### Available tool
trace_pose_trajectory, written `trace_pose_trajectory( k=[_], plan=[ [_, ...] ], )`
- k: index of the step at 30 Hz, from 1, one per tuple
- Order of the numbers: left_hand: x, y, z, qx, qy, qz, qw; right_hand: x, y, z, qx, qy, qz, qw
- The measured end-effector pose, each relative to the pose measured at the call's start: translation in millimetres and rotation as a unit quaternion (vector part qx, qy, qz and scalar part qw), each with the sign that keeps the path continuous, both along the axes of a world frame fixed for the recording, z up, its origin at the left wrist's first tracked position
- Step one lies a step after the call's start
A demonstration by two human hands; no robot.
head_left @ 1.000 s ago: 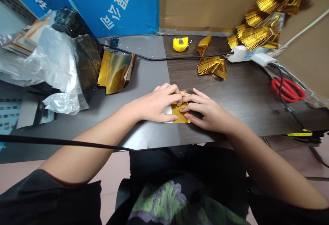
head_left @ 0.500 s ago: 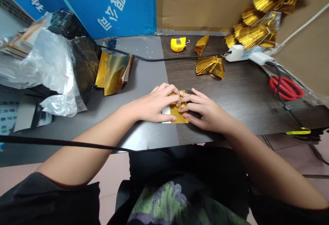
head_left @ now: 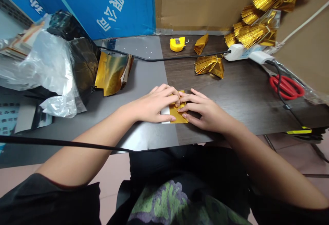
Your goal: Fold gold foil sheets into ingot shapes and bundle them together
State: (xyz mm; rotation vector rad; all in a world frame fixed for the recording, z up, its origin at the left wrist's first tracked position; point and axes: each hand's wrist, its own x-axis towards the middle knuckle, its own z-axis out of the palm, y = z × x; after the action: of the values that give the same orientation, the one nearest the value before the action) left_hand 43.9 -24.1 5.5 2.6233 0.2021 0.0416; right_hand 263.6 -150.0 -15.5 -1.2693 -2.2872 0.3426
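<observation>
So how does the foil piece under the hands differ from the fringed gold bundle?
The foil piece lies flat and smooth; the fringed gold bundle is bulky, with fine strands. The left hand and right hand hold the piece; the bundle lies untouched. Both are shiny gold.

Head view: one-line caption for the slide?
Left hand and right hand press a gold foil sheet on a desk.

A yellow tape measure (head_left: 177, 44) sits at the far edge of the dark desk (head_left: 244, 110), near a gold foil fringe bundle (head_left: 209, 66). Red-handled scissors (head_left: 286, 87) lie at right, below a white power strip (head_left: 238, 52). A clear plastic bag (head_left: 43, 60) is heaped at far left.
</observation>
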Motion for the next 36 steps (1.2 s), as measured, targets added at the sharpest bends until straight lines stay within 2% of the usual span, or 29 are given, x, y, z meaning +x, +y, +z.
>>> trace_pose_trajectory(
  k=[11,20,28,36],
  plan=[
    [0.1,-0.9,0.5,0.017,-0.002,-0.002,1.0,-0.8,0.8,-0.2,0.017,-0.002,0.001,1.0],
    [0.0,-1.2,0.1,0.024,-0.008,0.0,1.0,0.0,0.3,1.0,-0.004,0.004,0.0,1.0],
    [-0.2,-1.4,2.9,0.096,-0.002,-0.005,0.995,-2.1,-0.5,3.0,-0.008,-0.014,-0.008,1.0],
    [-2.1,-8.9,6.7,0.14,0.02,0.009,0.99,-15.7,-10.0,9.3,0.011,-0.114,-0.023,0.993]
  ],
)
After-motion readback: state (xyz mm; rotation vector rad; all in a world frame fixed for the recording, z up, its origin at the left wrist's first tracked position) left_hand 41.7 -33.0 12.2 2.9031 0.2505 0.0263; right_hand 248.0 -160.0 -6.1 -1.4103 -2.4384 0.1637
